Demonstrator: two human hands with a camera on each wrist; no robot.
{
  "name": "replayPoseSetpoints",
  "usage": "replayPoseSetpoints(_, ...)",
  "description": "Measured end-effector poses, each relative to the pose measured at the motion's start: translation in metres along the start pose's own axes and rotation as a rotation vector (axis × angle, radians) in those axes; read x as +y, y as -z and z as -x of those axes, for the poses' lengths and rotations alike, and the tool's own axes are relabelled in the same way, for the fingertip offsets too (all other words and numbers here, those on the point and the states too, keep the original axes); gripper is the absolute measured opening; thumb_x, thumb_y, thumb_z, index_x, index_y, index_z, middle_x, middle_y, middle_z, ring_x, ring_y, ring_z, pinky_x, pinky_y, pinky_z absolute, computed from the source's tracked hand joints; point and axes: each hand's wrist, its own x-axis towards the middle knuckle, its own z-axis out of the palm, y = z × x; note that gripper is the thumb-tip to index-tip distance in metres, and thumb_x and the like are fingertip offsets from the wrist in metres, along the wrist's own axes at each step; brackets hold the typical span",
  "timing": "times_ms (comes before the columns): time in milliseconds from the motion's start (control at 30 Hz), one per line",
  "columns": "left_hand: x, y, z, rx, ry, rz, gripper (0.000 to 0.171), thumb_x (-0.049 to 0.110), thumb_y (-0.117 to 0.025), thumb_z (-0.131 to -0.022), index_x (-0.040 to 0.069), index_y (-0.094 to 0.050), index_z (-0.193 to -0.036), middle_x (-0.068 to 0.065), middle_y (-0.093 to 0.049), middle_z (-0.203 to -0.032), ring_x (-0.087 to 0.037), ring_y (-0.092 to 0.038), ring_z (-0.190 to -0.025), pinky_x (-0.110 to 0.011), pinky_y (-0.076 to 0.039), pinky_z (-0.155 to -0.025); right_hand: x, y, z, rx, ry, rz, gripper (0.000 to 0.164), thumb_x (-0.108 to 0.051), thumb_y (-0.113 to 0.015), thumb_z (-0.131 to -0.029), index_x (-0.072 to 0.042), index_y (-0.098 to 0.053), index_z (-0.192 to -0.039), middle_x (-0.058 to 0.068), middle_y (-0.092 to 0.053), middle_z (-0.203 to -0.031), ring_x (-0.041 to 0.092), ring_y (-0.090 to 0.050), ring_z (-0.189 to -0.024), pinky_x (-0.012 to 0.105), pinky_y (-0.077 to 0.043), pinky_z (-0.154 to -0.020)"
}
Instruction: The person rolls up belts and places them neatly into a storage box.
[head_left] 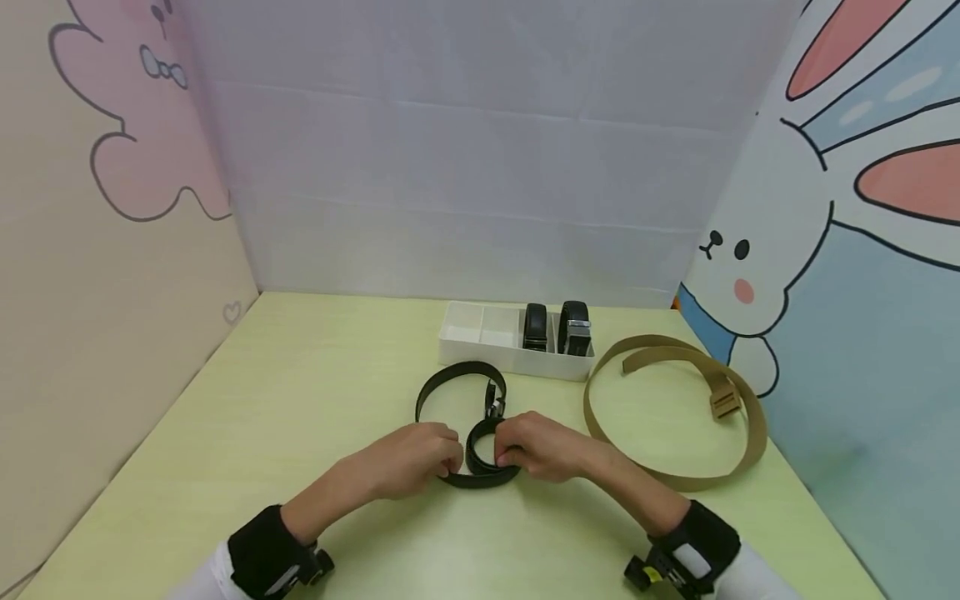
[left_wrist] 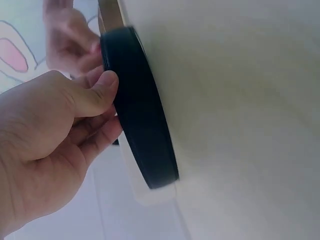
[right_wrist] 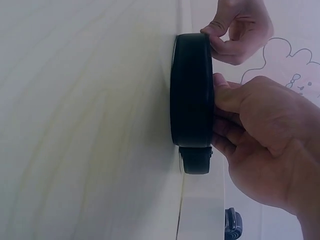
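A black belt stands on edge on the table, partly wound, with a small inner coil and a wider loop behind it. Its buckle shows just beyond the coil. My left hand pinches the strap at the left of the loop, thumb over its upper edge in the left wrist view. From the right, my right hand grips the wound part, its thumb by the strap's top edge and its fingers inside the coil. The strap curves in front of those fingers in the right wrist view and hides some of them.
Behind the belt stands a white divided box. Two rolled black belts, one left of the other, sit in its right compartments. A loosely looped tan belt with a buckle lies at the right, near my right forearm.
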Motion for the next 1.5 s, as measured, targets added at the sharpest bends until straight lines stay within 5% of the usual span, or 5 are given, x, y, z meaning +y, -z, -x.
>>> replayPoseSetpoints(500, -0.031, -0.002, 0.004, 0.126, -0.014, -0.040, 0.027, -0.008, -0.088, -0.088, 0.017, -0.080, -0.090, 0.006, -0.070, -0.091, -0.010, -0.065, -0.088, -0.022, -0.057, -0.081, -0.012, -0.007, 0.007, -0.040, 0.051, -0.073, 0.003, -0.014, -0.083, -0.103, -0.013, -0.082, -0.101, -0.001, -0.075, -0.097, 0.009, -0.068, -0.092, 0.023, -0.055, -0.094)
replayPoseSetpoints(867, -0.027, -0.005, -0.012, 0.161, 0.171, -0.051, 0.019, 0.007, -0.094, -0.089, 0.016, -0.077, -0.087, 0.004, -0.078, -0.086, -0.010, -0.073, -0.077, -0.020, -0.053, -0.066, -0.021, -0.009, -0.006, 0.013, 0.107, 0.017, 0.004, -0.011, -0.082, -0.102, -0.011, -0.085, -0.101, 0.000, -0.077, -0.096, 0.014, -0.070, -0.092, 0.025, -0.057, -0.093)
replayPoseSetpoints(1067, -0.024, -0.001, -0.003, 0.182, 0.147, 0.004, 0.020, -0.008, -0.083, -0.094, 0.012, -0.083, -0.091, -0.001, -0.081, -0.092, -0.014, -0.078, -0.085, -0.025, -0.061, -0.074, -0.016, -0.012, -0.012, 0.058, 0.085, 0.053, 0.004, -0.012, -0.083, -0.101, -0.010, -0.087, -0.103, 0.001, -0.078, -0.097, 0.013, -0.072, -0.094, 0.024, -0.058, -0.090)
replayPoseSetpoints(1267, -0.007, -0.001, 0.007, 0.148, 0.088, 0.074, 0.010, 0.011, -0.086, -0.097, 0.013, -0.088, -0.106, 0.001, -0.082, -0.111, -0.016, -0.075, -0.107, -0.032, -0.064, -0.094, -0.011, -0.014, -0.014, 0.087, 0.103, 0.060, 0.004, -0.011, -0.084, -0.101, -0.009, -0.087, -0.103, 0.002, -0.079, -0.098, 0.013, -0.073, -0.094, 0.024, -0.058, -0.090)
replayPoseSetpoints(1500, 0.006, -0.006, -0.005, 0.107, -0.020, -0.051, 0.006, 0.019, -0.091, -0.097, 0.018, -0.089, -0.102, 0.006, -0.084, -0.100, -0.010, -0.067, -0.094, -0.021, -0.056, -0.085, -0.012, -0.018, -0.012, 0.117, 0.069, 0.054, 0.005, -0.010, -0.086, -0.099, -0.010, -0.087, -0.104, 0.001, -0.080, -0.099, 0.013, -0.074, -0.095, 0.022, -0.057, -0.087)
